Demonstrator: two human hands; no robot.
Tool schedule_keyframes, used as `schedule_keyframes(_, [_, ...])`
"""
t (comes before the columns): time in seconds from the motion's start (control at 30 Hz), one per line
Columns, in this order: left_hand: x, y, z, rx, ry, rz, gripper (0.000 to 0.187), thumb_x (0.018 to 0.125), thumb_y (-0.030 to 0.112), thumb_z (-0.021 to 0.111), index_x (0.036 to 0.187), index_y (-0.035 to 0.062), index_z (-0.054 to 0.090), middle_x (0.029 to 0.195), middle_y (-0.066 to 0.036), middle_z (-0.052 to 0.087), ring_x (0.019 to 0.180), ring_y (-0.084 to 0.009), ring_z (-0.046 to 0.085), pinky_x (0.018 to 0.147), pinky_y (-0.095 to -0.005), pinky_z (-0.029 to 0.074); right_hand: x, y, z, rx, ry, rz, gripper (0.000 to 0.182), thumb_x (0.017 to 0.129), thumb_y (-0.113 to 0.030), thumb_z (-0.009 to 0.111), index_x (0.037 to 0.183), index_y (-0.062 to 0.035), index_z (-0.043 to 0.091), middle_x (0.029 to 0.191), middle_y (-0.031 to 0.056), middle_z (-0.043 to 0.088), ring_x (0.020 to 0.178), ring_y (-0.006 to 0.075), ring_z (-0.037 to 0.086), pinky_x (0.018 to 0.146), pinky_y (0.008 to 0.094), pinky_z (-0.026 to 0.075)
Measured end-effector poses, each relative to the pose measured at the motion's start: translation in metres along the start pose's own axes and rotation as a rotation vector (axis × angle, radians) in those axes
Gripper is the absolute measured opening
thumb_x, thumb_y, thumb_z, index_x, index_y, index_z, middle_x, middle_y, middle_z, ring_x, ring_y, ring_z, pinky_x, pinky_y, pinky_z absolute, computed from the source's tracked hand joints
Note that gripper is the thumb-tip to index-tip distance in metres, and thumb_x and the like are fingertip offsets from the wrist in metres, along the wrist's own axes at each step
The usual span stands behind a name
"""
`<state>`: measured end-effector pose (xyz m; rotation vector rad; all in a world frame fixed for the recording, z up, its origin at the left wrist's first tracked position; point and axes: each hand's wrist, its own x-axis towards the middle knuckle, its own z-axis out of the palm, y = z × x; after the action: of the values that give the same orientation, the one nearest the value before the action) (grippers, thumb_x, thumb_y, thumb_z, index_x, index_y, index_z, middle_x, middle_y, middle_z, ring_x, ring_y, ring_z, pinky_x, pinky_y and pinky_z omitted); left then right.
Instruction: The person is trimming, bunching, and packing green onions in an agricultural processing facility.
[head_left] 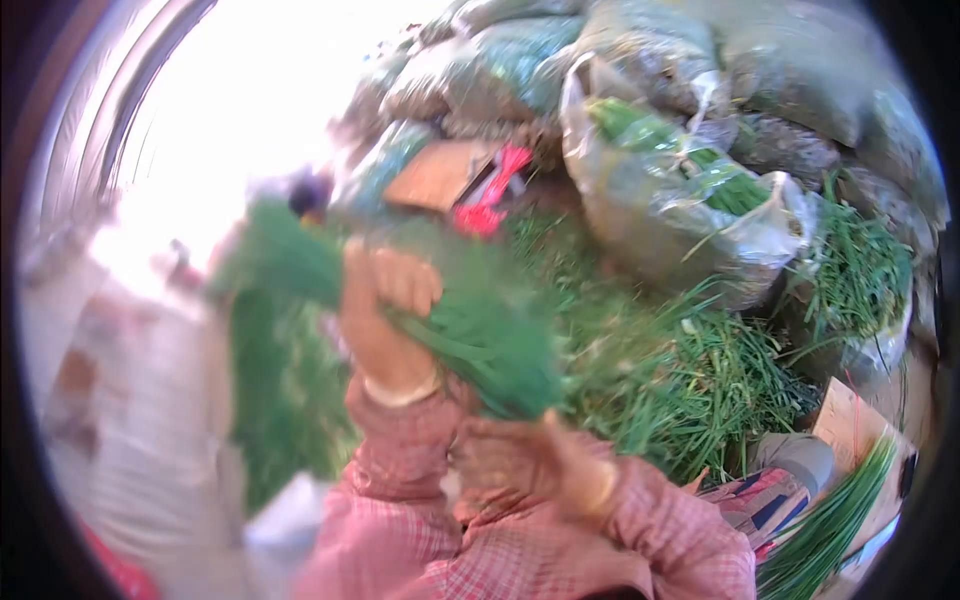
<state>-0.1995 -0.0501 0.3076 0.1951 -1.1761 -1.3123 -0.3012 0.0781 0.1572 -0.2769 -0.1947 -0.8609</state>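
Note:
My left hand is closed round the middle of a large bunch of long green chives. The bunch lies slantwise, blurred by motion, with one end up at the left and the other down toward my lap. Close below its lower right end is my right hand, fingers stretched out and thumb apart, holding nothing. Both arms wear pink checked sleeves.
Loose chives heap in front and to the right. A clear plastic sack holds more bunches, with stuffed sacks piled behind. Pink ties lie by a cardboard piece. Another chive bunch rests on a board at lower right.

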Motion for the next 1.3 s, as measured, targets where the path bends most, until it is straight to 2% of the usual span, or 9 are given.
schedule_keyframes(0.07, [-0.002, 0.001, 0.022, 0.047, -0.185, 0.012, 0.042, 0.094, 0.026, 0.037, 0.054, 0.0128, 0.030, 0.050, -0.001, 0.034, 0.046, -0.0147, 0.036, 0.047, -0.0302, 0.031, 0.023, -0.029, -0.002, 0.081, -0.156, -0.079, 0.083, 0.078, -0.068, 0.036, 0.133, -0.0056, 0.032, 0.129, 0.0181, 0.042, 0.118, 0.0315, 0.041, 0.102, 0.0456, 0.028])
schedule_keyframes(0.2, [-0.040, -0.036, 0.065, 0.324, -0.693, 0.401, 0.032, 0.090, 0.026, 0.041, 0.062, 0.0104, 0.045, 0.047, 0.000, 0.037, 0.045, -0.0157, 0.040, 0.047, -0.0293, 0.036, 0.010, -0.065, 0.026, -0.250, 0.223, -0.520, 0.087, 0.074, -0.070, 0.040, 0.132, -0.0059, 0.033, 0.128, 0.0167, 0.043, 0.119, 0.0312, 0.040, 0.102, 0.0448, 0.028])
schedule_keyframes(0.3, [-0.092, -0.067, 0.079, 0.583, -1.158, 0.554, 0.014, 0.076, 0.021, 0.051, 0.070, 0.0094, 0.057, 0.055, -0.002, 0.046, 0.056, -0.0190, 0.050, 0.055, -0.0311, 0.043, -0.034, -0.088, 0.020, 0.095, 0.144, -0.480, 0.084, 0.075, -0.067, 0.046, 0.132, -0.0074, 0.033, 0.132, 0.0163, 0.039, 0.119, 0.0320, 0.039, 0.100, 0.0468, 0.032])
schedule_keyframes(0.4, [-0.137, -0.094, 0.103, 0.659, -1.602, 0.449, 0.007, 0.067, 0.018, 0.055, 0.068, 0.0106, 0.056, 0.062, -0.003, 0.050, 0.061, -0.0205, 0.052, 0.057, -0.0327, 0.044, -0.075, -0.094, 0.013, -0.205, 0.240, -0.598, 0.071, 0.082, -0.052, 0.049, 0.132, -0.0042, 0.032, 0.129, 0.0199, 0.040, 0.117, 0.0352, 0.042, 0.097, 0.0456, 0.037])
schedule_keyframes(0.6, [-0.222, -0.155, 0.118, 0.668, -1.604, 0.800, 0.009, 0.068, 0.018, 0.053, 0.071, 0.0095, 0.054, 0.072, -0.006, 0.052, 0.072, -0.0197, 0.052, 0.065, -0.0316, 0.044, -0.156, -0.083, 0.013, -0.429, 0.421, -0.599, 0.065, 0.075, -0.032, 0.063, 0.124, 0.0015, 0.037, 0.095, 0.0116, 0.053, 0.071, 0.0179, 0.050, 0.061, 0.0291, 0.042])
schedule_keyframes(0.8, [-0.158, -0.113, 0.068, 0.087, -1.382, -0.130, 0.036, 0.077, 0.023, 0.063, 0.108, 0.0075, 0.052, 0.093, -0.012, 0.057, 0.086, -0.0212, 0.055, 0.079, -0.0352, 0.045, -0.216, -0.072, 0.044, -0.638, 0.671, -0.549, 0.056, 0.067, -0.018, 0.069, 0.114, 0.0035, 0.047, 0.073, 0.0103, 0.055, 0.061, 0.0186, 0.050, 0.055, 0.0286, 0.040])
schedule_keyframes(0.93, [-0.093, -0.150, -0.015, -0.066, -0.649, -0.728, 0.076, 0.073, 0.027, 0.070, 0.133, 0.0030, 0.029, 0.130, -0.015, 0.041, 0.117, -0.0237, 0.042, 0.097, -0.0403, 0.034, -0.226, -0.052, 0.055, -0.787, 0.917, -0.408, 0.065, 0.064, -0.015, 0.074, 0.119, 0.0017, 0.044, 0.096, 0.0125, 0.058, 0.083, 0.0215, 0.057, 0.073, 0.0308, 0.046])
schedule_keyframes(1.17, [-0.109, -0.213, 0.011, -0.881, -0.356, -0.963, 0.093, 0.068, 0.043, 0.071, 0.140, 0.0263, 0.013, 0.142, -0.013, 0.022, 0.127, -0.0356, 0.028, 0.099, -0.0510, 0.032, -0.147, -0.026, 0.022, -1.778, 1.289, 0.039, 0.108, 0.064, -0.037, 0.074, 0.137, -0.0011, 0.005, 0.114, 0.0236, 0.050, 0.095, 0.0323, 0.057, 0.079, 0.0364, 0.046])
schedule_keyframes(1.3, [-0.103, -0.233, 0.009, -0.784, -0.507, -0.972, 0.092, 0.067, 0.028, 0.071, 0.138, 0.0076, 0.016, 0.128, -0.023, 0.041, 0.120, -0.0353, 0.039, 0.102, -0.0460, 0.029, -0.117, -0.006, -0.007, -1.976, 1.508, 0.175, 0.110, 0.065, -0.053, 0.066, 0.136, 0.0029, 0.004, 0.103, 0.0293, 0.053, 0.071, 0.0406, 0.059, 0.061, 0.0442, 0.048])
